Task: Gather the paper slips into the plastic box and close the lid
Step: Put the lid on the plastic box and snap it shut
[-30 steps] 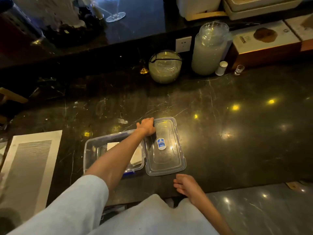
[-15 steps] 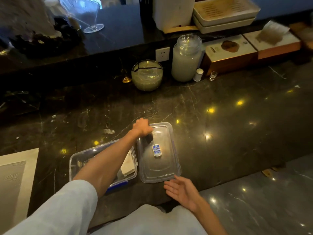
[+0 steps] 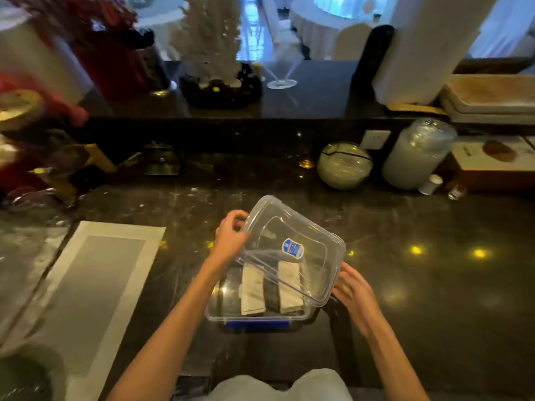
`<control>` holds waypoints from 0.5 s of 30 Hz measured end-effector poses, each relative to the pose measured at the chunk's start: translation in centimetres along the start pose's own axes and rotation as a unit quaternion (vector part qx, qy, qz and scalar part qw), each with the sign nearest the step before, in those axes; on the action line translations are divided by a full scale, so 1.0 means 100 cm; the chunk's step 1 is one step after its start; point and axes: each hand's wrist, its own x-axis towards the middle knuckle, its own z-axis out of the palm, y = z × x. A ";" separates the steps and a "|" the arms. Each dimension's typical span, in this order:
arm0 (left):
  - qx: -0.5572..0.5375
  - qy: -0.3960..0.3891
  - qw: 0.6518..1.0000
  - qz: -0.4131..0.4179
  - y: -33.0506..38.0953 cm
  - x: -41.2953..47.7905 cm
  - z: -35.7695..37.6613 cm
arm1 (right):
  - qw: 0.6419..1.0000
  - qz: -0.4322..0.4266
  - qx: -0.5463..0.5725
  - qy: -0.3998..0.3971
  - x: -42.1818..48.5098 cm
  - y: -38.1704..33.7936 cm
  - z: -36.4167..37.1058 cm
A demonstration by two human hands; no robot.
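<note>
Lifted off the counter since before: lid (image 3: pixel 292 250), tilted over box (image 3: pixel 260 316), long axis 11-to-5; left hand (image 3: pixel 231 238) pinches its 9 o'clock edge, right hand (image 3: pixel 351 290) spread at 4.

The tilted clear plastic lid (image 3: pixel 292 250) roofs most of the clear plastic box (image 3: pixel 257 308), leaving only its near-left corner open from above; dark marble counter (image 3: pixel 419 285) lies bare to the right; a grey rectangular mat (image 3: pixel 95 287) lies flat at left.

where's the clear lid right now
The clear lid is centre frame, tilted above the plastic box, held between the left hand and right hand.
</note>
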 end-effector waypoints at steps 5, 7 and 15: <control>0.024 0.060 0.986 -0.152 -0.081 -0.043 -0.055 | 0.983 -0.047 -0.168 -0.063 0.004 -0.012 0.078; 0.091 0.053 0.982 -0.154 -0.103 -0.055 -0.057 | 0.971 -0.067 -0.217 -0.071 0.001 -0.002 0.090; 0.047 0.045 0.982 -0.178 -0.118 -0.075 -0.032 | 0.948 -0.085 -0.308 -0.002 0.001 0.024 0.078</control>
